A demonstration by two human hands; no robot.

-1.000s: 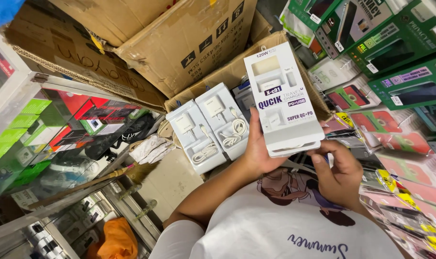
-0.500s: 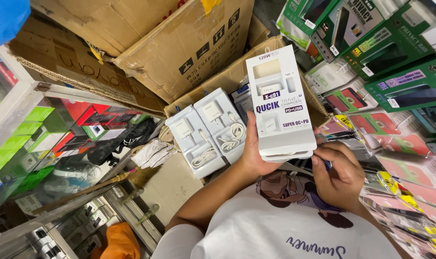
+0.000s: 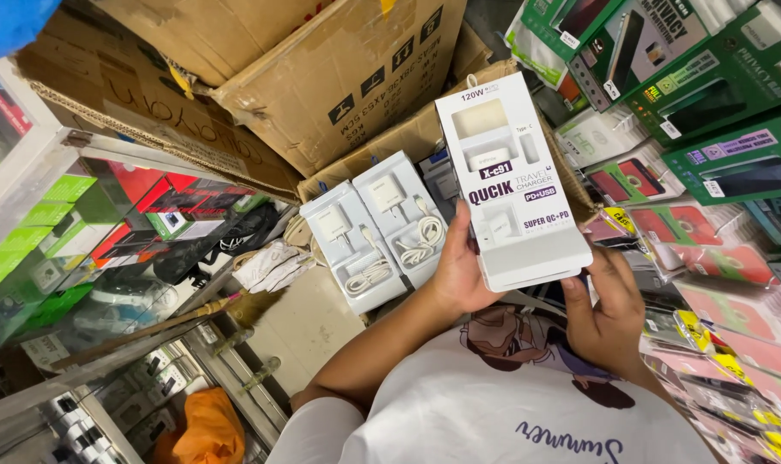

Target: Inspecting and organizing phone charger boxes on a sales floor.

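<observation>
Head view: left hand (image 3: 459, 275) and right hand (image 3: 609, 318) gripping white charger box (image 3: 515, 185) by its bottom edge only, top-heavy, likely tipping.

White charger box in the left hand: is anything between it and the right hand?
Nothing visible. The left hand holds the white rectangular cardboard charger box by its left edge, and the right hand sits right at the box's bottom right corner, with no object between them.

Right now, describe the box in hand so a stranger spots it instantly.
Start at the big brown cardboard cartons. Just below them, the left hand holds up a tall white charger box, the right hand at its lower edge. The neighbouring white charger packs lie flat, unheld.
</observation>
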